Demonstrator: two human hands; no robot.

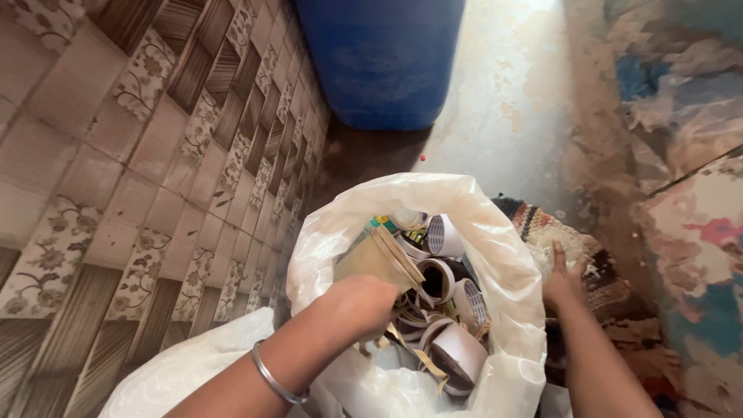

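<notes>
Left forearm, nearest the lens, carries a metal bangle (pixel 272 379) at the wrist. Left hand (pixel 362 303) is inside the mouth of a white plastic bag (pixel 495 255), fingers curled together around a tan, folded strip of backing paper (pixel 379 259) that stands up from the heap. Right hand (pixel 563 280) is outside the bag on its far wall, fingers together and flat, seemingly bracing the plastic; nothing is clamped in it as far as visible.

Bag contents: many tape rolls (pixel 457 352), mostly white-sided with brown cores, lying tilted and jumbled, plus loose curls of tan liner. One roll near the top shows a gridded face (pixel 441 232). Small green and yellow scrap near the back rim; kind unclear.

Judgement on handling: the strip looks tangled among rolls, so a slow, straight lift with the bag wall held steady should keep rolls from spilling.

Surroundings: blue drum (pixel 383 58) beyond the bag, patterned tile wall (pixel 147 178) on the left, woven mat (pixel 542 228) under the right hand.
</notes>
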